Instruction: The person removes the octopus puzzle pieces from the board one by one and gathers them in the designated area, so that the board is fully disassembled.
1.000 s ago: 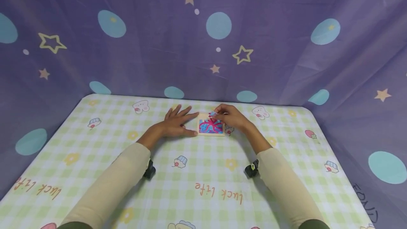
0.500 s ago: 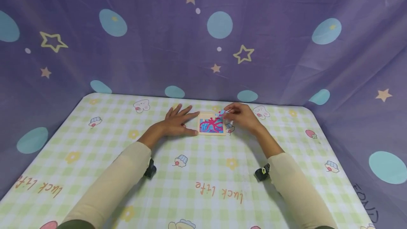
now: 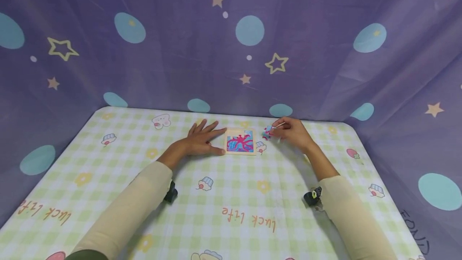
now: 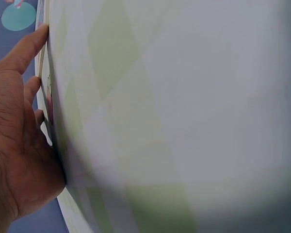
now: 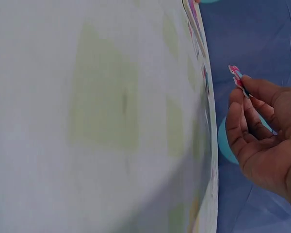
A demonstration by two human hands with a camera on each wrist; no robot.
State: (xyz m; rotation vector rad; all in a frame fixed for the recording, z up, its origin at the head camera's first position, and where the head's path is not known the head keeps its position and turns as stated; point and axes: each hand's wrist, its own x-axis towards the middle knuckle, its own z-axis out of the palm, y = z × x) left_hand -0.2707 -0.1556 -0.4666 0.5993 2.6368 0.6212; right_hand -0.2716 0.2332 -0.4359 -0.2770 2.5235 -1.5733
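The small pink-and-blue jigsaw piece (image 5: pixel 236 76), raised above the desk (image 3: pixel 231 196) near its far edge, looks thin, light and stiff, probably best taken by its rim. The right hand (image 3: pixel 291 133) pinches it between thumb and fingertips, right of the square pale-wood puzzle tray (image 3: pixel 240 153). The left hand (image 3: pixel 199 140), fingers spread wide and gripping nothing, touches that tray's left edge with thumb and forefinger.
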